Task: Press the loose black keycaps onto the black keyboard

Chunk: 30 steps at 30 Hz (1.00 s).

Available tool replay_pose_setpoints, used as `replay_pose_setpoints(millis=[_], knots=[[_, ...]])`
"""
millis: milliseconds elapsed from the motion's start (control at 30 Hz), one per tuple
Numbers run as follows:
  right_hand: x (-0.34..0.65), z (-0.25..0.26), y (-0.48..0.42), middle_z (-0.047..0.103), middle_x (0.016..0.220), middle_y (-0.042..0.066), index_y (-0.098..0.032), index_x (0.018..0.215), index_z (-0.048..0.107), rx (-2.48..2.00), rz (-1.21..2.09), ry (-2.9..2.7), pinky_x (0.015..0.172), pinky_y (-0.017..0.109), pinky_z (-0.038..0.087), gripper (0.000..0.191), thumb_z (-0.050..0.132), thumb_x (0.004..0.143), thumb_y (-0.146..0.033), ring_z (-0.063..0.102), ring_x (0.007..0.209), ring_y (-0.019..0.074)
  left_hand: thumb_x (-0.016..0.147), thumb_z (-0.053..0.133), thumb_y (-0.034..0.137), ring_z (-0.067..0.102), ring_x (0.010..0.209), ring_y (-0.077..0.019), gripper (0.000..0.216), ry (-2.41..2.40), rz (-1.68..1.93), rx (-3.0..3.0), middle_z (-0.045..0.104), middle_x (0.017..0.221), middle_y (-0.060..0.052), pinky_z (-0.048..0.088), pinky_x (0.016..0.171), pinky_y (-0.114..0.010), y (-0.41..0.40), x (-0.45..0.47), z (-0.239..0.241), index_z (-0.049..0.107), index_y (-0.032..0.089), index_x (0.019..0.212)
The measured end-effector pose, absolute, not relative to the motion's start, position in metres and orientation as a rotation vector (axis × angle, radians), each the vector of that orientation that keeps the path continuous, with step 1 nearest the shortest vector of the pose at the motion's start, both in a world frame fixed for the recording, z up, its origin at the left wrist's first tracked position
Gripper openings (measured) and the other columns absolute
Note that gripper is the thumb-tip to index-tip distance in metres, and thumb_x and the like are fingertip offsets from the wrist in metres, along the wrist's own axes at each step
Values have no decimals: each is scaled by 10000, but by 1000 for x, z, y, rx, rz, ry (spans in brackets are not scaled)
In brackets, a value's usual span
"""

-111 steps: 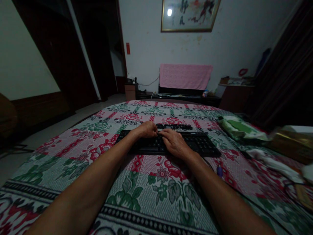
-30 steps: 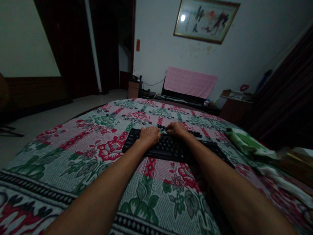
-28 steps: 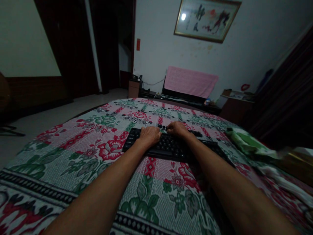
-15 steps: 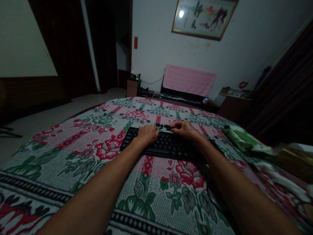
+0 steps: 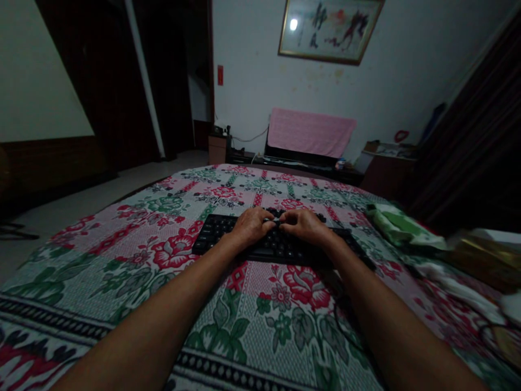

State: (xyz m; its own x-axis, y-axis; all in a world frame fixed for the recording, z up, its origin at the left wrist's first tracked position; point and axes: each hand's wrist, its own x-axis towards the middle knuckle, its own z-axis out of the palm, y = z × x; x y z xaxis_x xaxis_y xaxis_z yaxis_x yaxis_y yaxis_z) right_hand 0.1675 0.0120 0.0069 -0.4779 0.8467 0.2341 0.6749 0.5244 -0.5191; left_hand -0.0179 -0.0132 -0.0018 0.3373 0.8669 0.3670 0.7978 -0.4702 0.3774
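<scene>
A black keyboard (image 5: 211, 234) lies across a bed with a floral cover (image 5: 171, 255). My left hand (image 5: 251, 227) rests on the keyboard's middle with its fingers curled down onto the keys. My right hand (image 5: 304, 225) sits right beside it, fingertips pinched toward the left hand's fingertips over the top rows. The dim light hides whatever the fingers hold. A short row of small dark loose pieces (image 5: 279, 211) lies on the cover just behind the keyboard.
A green and white cloth bundle (image 5: 396, 227) and a gold-coloured box (image 5: 482, 255) lie at the bed's right side. A dark cable (image 5: 345, 320) runs under my right forearm. Beyond the bed stand a pink-draped screen (image 5: 310, 132) and low cabinets.
My right hand has drawn back from the loose pieces behind the keyboard to meet the left hand over the keys. The left hand has stayed on the keyboard.
</scene>
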Motion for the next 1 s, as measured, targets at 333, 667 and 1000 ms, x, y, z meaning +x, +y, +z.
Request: replay_pose_setpoints(millis=[333,667,1000], knots=[[162,3,10,683,796,22,-152,864,659,-1223,466,-2335,644,213,444,210,588,682,-230,607,731,142,751,516,270,575,901,-173,237,1516,770,2478,652,939,-20,435,810,-258,-13,-11,-7,660,222,933],[163,5,10,681,794,1,-151,870,682,-1200,708,-2317,638,204,443,220,573,695,-228,599,731,134,749,515,270,571,898,-178,226,1500,768,2492,634,929,-31,435,809,-268,-13,-11,-9,645,205,922],[164,2,11,684,840,-5,-186,938,680,-1167,639,-2399,672,210,438,254,563,717,-233,598,760,134,760,511,267,575,904,-180,214,1523,695,2510,643,935,-29,437,806,-267,-13,-11,-7,656,210,907]])
